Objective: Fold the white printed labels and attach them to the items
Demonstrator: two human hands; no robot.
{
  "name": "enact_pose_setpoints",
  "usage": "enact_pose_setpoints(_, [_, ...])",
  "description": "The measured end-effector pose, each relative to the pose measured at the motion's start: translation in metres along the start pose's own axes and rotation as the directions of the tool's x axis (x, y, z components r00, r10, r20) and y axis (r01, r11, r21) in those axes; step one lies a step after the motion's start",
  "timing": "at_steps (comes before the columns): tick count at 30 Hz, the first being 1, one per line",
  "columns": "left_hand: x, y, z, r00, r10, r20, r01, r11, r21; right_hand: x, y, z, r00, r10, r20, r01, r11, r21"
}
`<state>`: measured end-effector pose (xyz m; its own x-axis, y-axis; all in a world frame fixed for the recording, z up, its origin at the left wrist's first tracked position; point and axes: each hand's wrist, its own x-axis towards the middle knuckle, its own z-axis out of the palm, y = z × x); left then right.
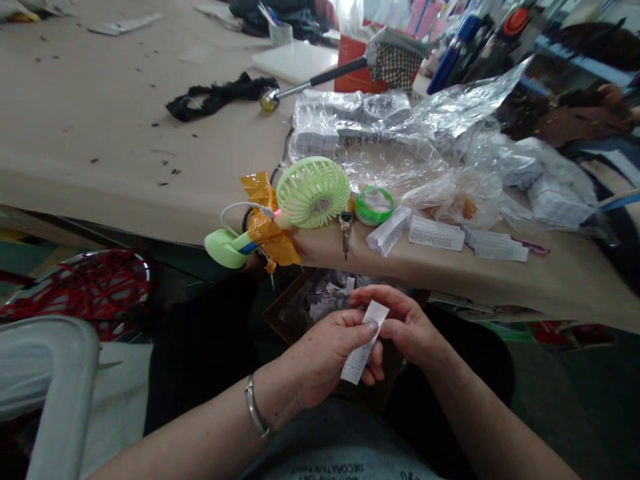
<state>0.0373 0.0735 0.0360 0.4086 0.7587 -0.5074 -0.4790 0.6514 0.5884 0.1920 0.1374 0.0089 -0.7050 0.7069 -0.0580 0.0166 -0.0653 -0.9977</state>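
Note:
A narrow white printed label [359,360] is pinched between the thumb and fingers of my left hand [333,350], held slanting above my lap. My right hand [413,327] is close by on the right, its fingers curved behind the label's upper end and its thumb near the label's edge. Thumb and fingers there are apart, with nothing visible between them. Under the table edge, just beyond my hands, a cardboard box [280,317] holds many loose paper labels [325,303]. Stacks of printed labels [436,233] lie along the table's front edge.
A green fan [314,193] is taped at the table edge [150,217], beside a soldering-iron-like tip [345,237] and a green round tub [374,205]. Behind lie plastic-wrapped label bundles [350,127], a hammer [320,79] and black cloth [215,97]. A red-strapped stool [85,293] stands left.

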Motion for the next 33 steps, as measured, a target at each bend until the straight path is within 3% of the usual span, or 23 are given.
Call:
enact_pose_setpoints(2, [0.0,0.0,-0.001,0.999,0.024,-0.027,-0.024,1.0,-0.002,-0.004,-0.008,0.001,0.984,-0.141,-0.107,0.104,0.95,-0.293])
enact_pose_setpoints(5, [0.0,0.0,-0.001,0.998,0.026,-0.06,-0.026,1.0,-0.001,-0.007,-0.016,0.003,0.946,-0.311,-0.095,0.198,0.784,-0.588])
enact_pose_setpoints(10, [0.001,0.001,0.0,0.996,0.017,-0.083,-0.019,1.0,-0.018,-0.005,-0.016,0.005,0.932,-0.359,-0.047,0.221,0.668,-0.711])
enact_pose_setpoints(15, [0.001,0.001,-0.002,0.996,0.019,-0.088,-0.022,0.999,-0.029,-0.003,-0.014,0.007,0.925,-0.377,-0.052,0.229,0.662,-0.713])
enact_pose_setpoints(26, [0.003,0.0,-0.006,0.995,0.026,-0.1,-0.032,0.998,-0.054,-0.002,-0.007,0.008,0.944,-0.315,-0.098,0.186,0.752,-0.632])
enact_pose_setpoints(29, [0.003,-0.002,-0.008,0.993,0.06,-0.106,-0.066,0.996,-0.055,-0.001,-0.006,0.011,0.957,-0.201,-0.21,0.077,0.873,-0.482])
enact_pose_setpoints(33, [0.002,-0.002,-0.009,0.987,0.109,-0.121,-0.115,0.992,-0.042,0.007,-0.006,0.014,0.956,0.058,-0.288,-0.105,0.983,-0.149])
